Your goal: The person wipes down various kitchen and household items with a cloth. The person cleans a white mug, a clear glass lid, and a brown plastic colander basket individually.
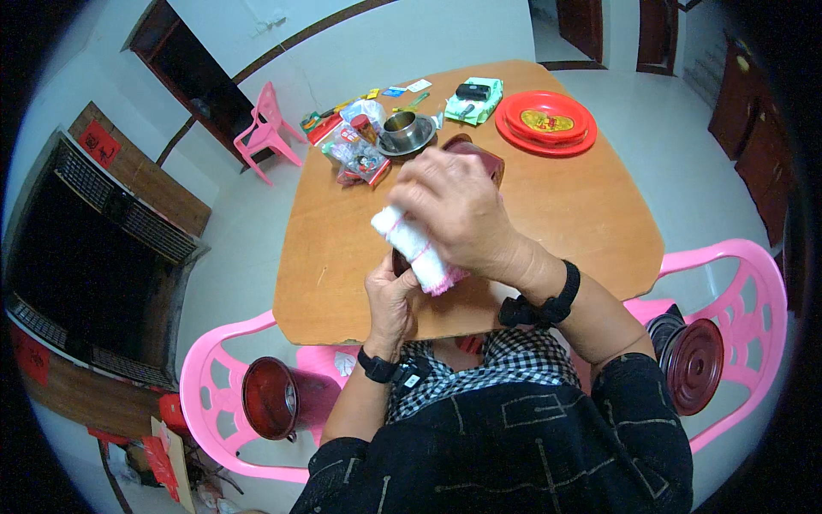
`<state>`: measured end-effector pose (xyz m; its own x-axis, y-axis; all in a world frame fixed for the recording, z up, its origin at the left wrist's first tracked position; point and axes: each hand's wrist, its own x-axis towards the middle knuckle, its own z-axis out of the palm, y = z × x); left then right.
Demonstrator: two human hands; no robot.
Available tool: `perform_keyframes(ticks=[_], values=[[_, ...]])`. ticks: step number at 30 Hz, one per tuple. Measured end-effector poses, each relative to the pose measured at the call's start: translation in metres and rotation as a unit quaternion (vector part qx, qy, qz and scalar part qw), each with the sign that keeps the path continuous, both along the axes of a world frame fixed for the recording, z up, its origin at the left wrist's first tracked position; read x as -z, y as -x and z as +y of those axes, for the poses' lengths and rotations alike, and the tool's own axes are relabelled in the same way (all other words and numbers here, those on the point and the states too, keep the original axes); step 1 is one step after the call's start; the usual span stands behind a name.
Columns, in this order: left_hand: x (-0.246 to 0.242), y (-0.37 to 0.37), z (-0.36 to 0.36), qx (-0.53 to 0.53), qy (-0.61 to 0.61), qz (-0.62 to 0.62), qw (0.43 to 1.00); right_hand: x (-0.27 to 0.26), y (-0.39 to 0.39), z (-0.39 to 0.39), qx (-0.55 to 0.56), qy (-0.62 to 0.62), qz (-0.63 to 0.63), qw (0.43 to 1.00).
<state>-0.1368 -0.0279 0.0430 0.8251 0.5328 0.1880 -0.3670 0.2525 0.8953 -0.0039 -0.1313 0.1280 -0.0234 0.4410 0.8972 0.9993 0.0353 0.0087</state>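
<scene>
My right hand [459, 209] grips a folded white cloth with pink lines and a pink edge [414, 247], its fingers somewhat blurred. Beneath the cloth, my left hand [390, 292] holds a dark red-brown object [401, 262], mostly covered, so its kind cannot be told. Both hands are above the near half of the wooden table [578, 225]. Just beyond my right hand lies another dark red item, perhaps a tray or box [485, 160], partly hidden by the hand. A steel cup [401, 132] stands on a steel dish [420, 142] farther back.
Plastic bags with small items [359, 154] lie at the table's left. Red plates [546, 122] and a green-white wipes pack [474, 103] are at the back right. Pink chairs flank me, one bearing a dark red bucket [270, 398], the other a stack of round dark red lids or trays [699, 366].
</scene>
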Motion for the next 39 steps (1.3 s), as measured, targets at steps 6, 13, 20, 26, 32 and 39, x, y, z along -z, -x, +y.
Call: perform_keyframes(ticks=[6, 13, 20, 26, 32, 39], values=[[0.026, 0.004, 0.004, -0.023, -0.007, -0.04, 0.999, 0.004, -0.055, -0.007, 0.065, -0.08, 0.194, 0.976], [0.052, 0.01, 0.012, -0.06, 0.0, -0.045, 0.997, 0.017, -0.065, 0.0, 0.043, -0.028, 0.252, 0.966], [0.052, 0.003, 0.011, -0.093, 0.063, -0.055, 0.992, 0.033, 0.028, -0.004, 0.046, -0.029, -0.013, 0.998], [0.046, 0.0, 0.018, -0.102, 0.083, -0.08, 0.988, 0.029, 0.001, -0.006, 0.062, -0.041, 0.066, 0.995], [0.061, 0.005, 0.039, -0.084, 0.085, -0.102, 0.988, 0.05, -0.057, 0.004, -0.073, -0.072, 0.302, 0.948], [0.046, -0.001, 0.037, 0.003, 0.277, -0.102, 0.955, 0.1, -0.076, 0.013, -0.166, -0.033, 0.593, 0.787]])
